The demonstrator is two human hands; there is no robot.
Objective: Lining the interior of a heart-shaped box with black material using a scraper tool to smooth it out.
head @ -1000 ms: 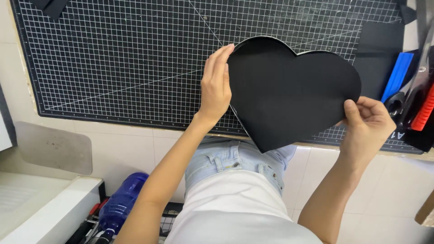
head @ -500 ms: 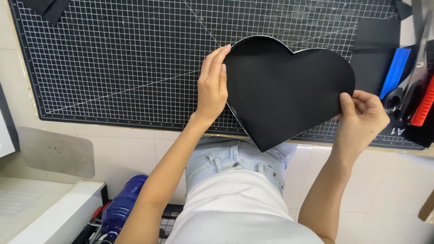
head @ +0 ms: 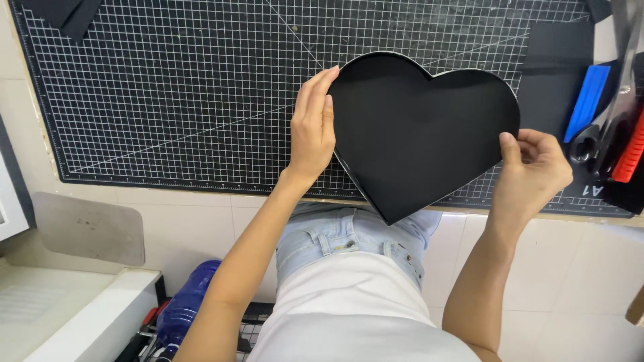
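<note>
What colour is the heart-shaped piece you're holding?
Black, with a thin pale edge; the heart-shaped piece shows in the head view.

A dark cutting mat with a white grid covers the pale tiled surface. Black offcuts lie at its upper left corner, and a black sheet lies at its right. At the far right sit a blue tool, scissors and a red-handled tool (partly cut off by the frame edge). Below the surface: a grey metal plate, a white ledge and a blue object, its kind unclear.
</note>
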